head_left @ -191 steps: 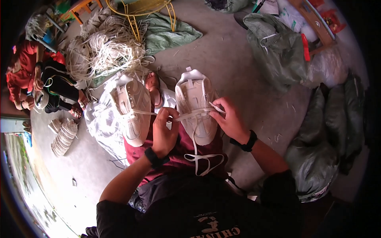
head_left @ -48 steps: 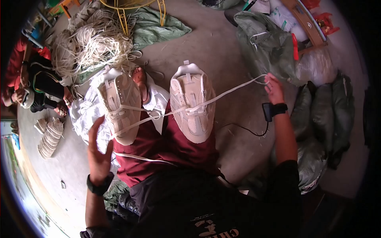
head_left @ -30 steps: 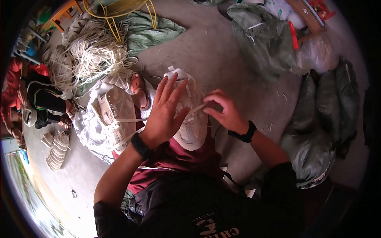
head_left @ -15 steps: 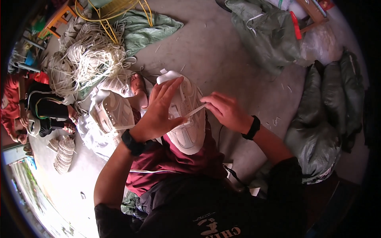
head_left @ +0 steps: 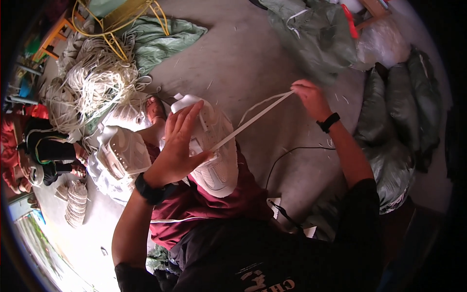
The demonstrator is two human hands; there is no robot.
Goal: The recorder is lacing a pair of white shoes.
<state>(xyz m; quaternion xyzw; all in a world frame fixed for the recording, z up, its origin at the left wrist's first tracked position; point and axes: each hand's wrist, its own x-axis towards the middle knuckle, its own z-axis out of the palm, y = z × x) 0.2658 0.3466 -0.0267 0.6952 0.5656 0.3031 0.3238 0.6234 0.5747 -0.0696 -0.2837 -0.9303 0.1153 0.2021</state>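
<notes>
A white sneaker [head_left: 217, 176] rests on my maroon-trousered leg, toe toward me. My left hand [head_left: 177, 146] grips it from the left side, fingers stretched along the upper and thumb over the lacing area. Out to the right, my right hand [head_left: 311, 100] is closed in a pinch on a flat white shoelace [head_left: 260, 116]. The lace runs taut from the shoe near my left thumb up to those fingertips, with a looser strand curving beside it. What lies under my left palm is hidden.
Another white sneaker [head_left: 125, 155] stands at my left on white wrapping. Beyond it lies a big heap of white laces [head_left: 107, 68] by a yellow metal frame [head_left: 114, 34]. Dark green sacks [head_left: 389, 155] line the right. A person in red [head_left: 12, 146] sits far left.
My right hand has moved up and to the right, away from the shoe, drawing out a much longer stretch of shoelace. My left hand stays on the sneaker.
</notes>
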